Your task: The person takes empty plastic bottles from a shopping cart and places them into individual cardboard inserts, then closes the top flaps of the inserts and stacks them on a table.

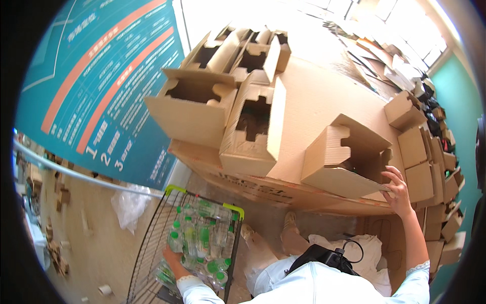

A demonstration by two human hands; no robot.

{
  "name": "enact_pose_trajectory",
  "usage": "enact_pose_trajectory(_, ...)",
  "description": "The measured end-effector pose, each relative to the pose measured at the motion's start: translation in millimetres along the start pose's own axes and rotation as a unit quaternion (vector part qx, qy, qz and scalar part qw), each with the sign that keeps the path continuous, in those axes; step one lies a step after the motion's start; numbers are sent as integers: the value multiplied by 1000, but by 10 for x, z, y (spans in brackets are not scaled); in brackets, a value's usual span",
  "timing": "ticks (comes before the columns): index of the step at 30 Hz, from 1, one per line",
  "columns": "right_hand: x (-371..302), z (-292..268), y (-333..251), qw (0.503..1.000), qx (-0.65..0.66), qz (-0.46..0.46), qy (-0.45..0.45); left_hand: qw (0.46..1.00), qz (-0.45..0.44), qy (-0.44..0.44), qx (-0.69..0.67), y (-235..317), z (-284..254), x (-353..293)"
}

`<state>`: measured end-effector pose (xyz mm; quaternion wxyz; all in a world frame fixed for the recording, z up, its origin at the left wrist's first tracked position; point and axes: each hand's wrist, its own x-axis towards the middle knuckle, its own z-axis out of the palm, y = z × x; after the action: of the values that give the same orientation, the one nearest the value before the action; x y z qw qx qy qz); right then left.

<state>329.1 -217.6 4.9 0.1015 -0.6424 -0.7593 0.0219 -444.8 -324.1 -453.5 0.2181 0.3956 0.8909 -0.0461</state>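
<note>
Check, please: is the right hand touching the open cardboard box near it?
Touching. The head view shows the right hand on the cardboard box, gripping its flap by the corner.

Daylight glares through the windows [412,31], bleaching the far end white; the open boxes [324,159] hold deep shadow inside, and the poster [101,83] bows toward black corners.

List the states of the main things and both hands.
Right brown cardboard box: open, front flap outward
Left brown cardboard boxes: tops open
Clear plastic green-capped bottles: visible caps on
Black wire cart: loaded
Right hand: holding flap
Left hand: among bottles, grip unclear
</note>
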Motion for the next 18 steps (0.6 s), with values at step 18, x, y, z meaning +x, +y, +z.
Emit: enact_pose_trajectory(18, -163, 80, 261, 995, -8, -87, 50, 823, -69, 350, -443, 540, -1332, -995)
